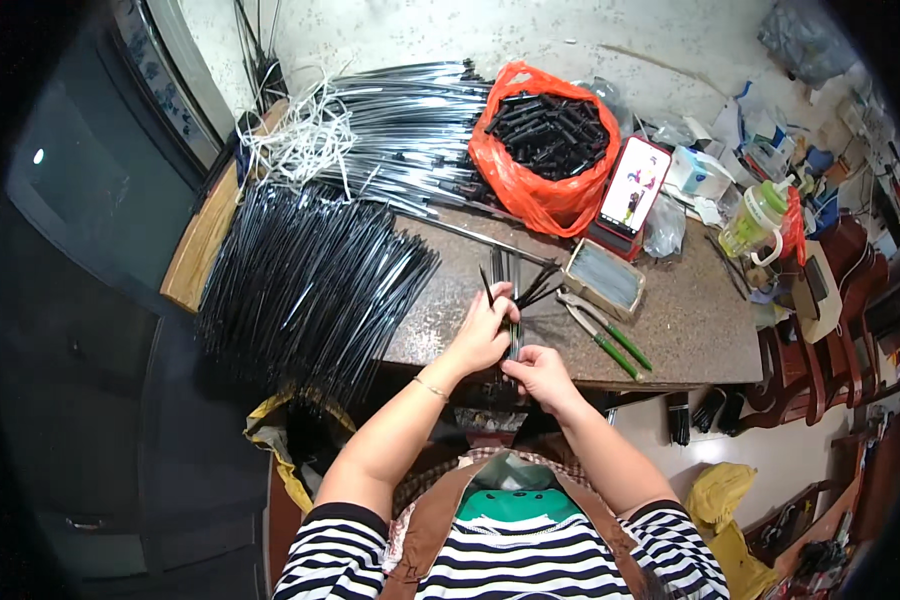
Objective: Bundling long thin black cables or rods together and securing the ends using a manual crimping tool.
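Observation:
Both my hands are near the front edge of the speckled tabletop (420, 335), working on a small bunch of thin black strips (513, 268). My left hand (485, 328) is closed round the bunch, whose upper ends fan out past the fingers. Just below it, nearer to me, the thumb and fingers of my right hand (540, 375) pinch the lower part of the same bunch. Right of my hands lies a cutting tool with green handles (610, 342). Its jaws point toward a small open box (568, 270) holding a grey slab.
A large pile of black strips (305, 290) overhangs the table at left. Behind it lie shiny long strips (410, 120) and tangled white ties (305, 140). A red plastic bag (495, 165) holds short black pieces. Right of it stand a phone (635, 180) and a green-lidded bottle (753, 222).

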The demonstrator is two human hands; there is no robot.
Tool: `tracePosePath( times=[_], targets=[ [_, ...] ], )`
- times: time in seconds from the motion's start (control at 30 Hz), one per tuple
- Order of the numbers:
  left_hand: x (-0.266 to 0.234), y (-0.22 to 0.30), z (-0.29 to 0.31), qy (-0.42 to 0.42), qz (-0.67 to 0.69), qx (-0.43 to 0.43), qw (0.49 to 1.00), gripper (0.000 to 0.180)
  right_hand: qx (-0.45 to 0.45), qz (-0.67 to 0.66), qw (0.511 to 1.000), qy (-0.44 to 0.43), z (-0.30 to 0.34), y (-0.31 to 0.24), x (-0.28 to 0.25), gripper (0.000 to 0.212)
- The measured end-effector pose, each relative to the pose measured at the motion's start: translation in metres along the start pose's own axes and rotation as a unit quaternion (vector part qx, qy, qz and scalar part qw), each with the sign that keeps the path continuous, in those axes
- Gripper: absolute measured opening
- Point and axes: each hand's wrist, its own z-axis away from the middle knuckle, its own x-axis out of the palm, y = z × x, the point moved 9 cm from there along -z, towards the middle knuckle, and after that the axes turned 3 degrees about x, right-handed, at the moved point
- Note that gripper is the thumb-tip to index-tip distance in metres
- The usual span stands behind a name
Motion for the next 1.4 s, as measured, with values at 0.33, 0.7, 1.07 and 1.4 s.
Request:
tracePosePath(
  times=[0.33,0.7,1.07,1.4],
  targets=[
    [-0.056,-0.024,0.018,0.09,0.244,-0.031,0.965,0.006,0.017,-0.054,0.997,-0.053,0.01,-0.002,-0.023,0.014],
    [0.008,-0.025,0.0,-0.184,0.048,-0.032,0.981,0.028,-0.223,0.127,0.965,0.057,-0.008,-0.031,-0.031,0.064],
    [0.026,0.001,-0.012,-0.216,0.203,0.0,0.955,0.025,-0.194,0.179,0.918,-0.295,-0.011,-0.09,0.017,0.066],
    [0.005,-0.016,-0.018,-0.073,0.097,0.06,0.991,0.021,-0.229,0.195,0.944,0.133,-0.008,-0.062,-0.046,0.034]
  ],
)
